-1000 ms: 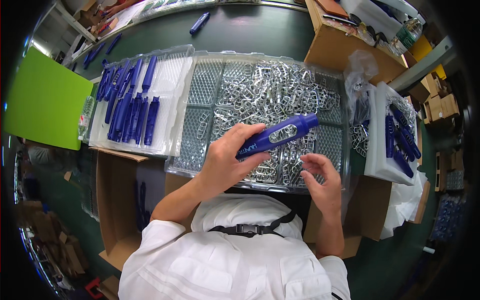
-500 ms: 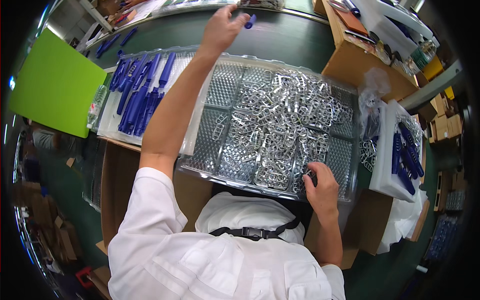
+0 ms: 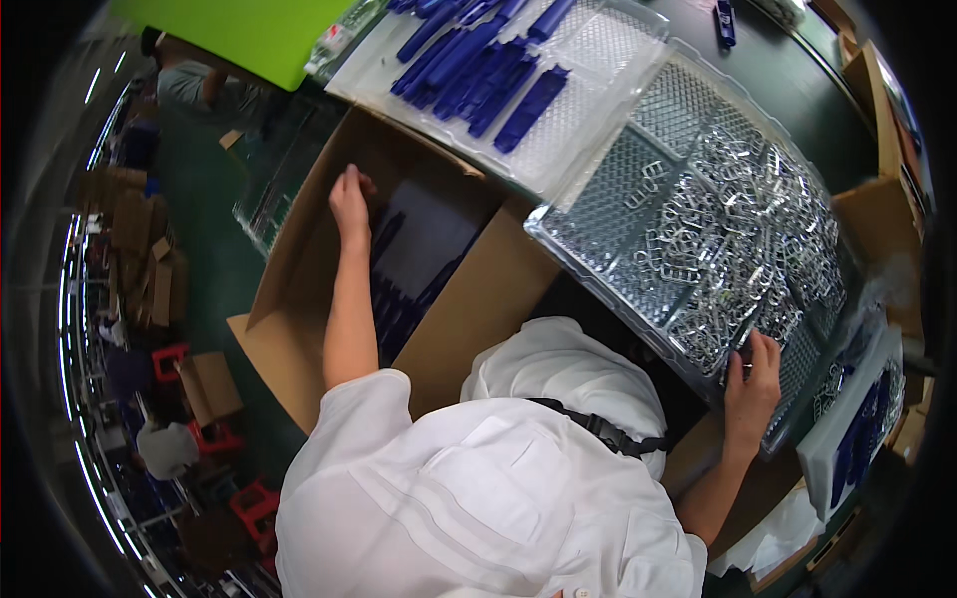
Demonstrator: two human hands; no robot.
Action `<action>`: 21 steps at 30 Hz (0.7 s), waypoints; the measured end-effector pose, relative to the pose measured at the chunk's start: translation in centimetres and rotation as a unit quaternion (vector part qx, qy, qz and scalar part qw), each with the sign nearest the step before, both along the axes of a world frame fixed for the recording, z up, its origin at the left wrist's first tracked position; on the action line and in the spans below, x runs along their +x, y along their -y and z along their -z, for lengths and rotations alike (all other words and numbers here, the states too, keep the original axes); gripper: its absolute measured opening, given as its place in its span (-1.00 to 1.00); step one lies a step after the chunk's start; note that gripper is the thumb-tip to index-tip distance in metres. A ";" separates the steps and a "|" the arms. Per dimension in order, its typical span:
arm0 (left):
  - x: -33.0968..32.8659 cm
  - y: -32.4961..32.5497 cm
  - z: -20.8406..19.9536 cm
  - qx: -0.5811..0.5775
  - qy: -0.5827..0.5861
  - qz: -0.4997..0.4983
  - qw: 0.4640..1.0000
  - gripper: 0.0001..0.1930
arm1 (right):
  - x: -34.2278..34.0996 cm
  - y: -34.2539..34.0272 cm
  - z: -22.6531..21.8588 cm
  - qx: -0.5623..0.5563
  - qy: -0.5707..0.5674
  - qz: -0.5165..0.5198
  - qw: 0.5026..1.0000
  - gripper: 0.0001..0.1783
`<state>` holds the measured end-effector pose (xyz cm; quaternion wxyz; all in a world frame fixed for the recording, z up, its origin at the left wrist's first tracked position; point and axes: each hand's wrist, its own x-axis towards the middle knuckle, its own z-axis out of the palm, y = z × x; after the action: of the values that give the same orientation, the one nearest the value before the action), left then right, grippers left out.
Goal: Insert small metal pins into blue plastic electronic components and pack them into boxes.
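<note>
My left hand [image 3: 350, 207] is over the left side of an open cardboard box [image 3: 461, 311]. Its fingers are partly bent, and nothing shows in them. Inside the box lie dark blue plastic pieces [image 3: 397, 317] beside a pale sheet. My right hand [image 3: 755, 391] rests at the near edge of a clear plastic tray [image 3: 598, 261], its thumb and fingers apart among shiny metal buckle-like parts [image 3: 723, 249]. Whether a fingertip touches one part cannot be made out. Long blue plastic pieces [image 3: 469, 75] lie on a white tray [image 3: 588, 60] left of the metal parts.
One blue piece [image 3: 726, 24] lies on the dark green belt [image 3: 688, 22] at the back. A green panel [image 3: 234, 30] stands far left, near a plastic bottle [image 3: 339, 38]. At right is a white foam tray [image 3: 819, 453] with blue pieces. Red stools [image 3: 254, 510] stand farther off.
My left hand has come back from the belt to over the box, and the blue piece it held is out of it. The view has turned left. My right hand stays at the metal parts.
</note>
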<state>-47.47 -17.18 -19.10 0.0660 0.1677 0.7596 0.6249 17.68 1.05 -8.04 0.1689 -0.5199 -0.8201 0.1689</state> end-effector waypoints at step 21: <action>-11.4 15.4 29.2 -0.692 -0.244 0.145 0.664 -0.49 | 2.1 -1.2 -1.8 0.017 0.010 0.089 0.996 -0.85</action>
<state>-58.87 -32.56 -48.29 0.0649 0.3279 0.9287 -0.1608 19.78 2.27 -6.23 0.1838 -0.5895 -0.7750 0.1346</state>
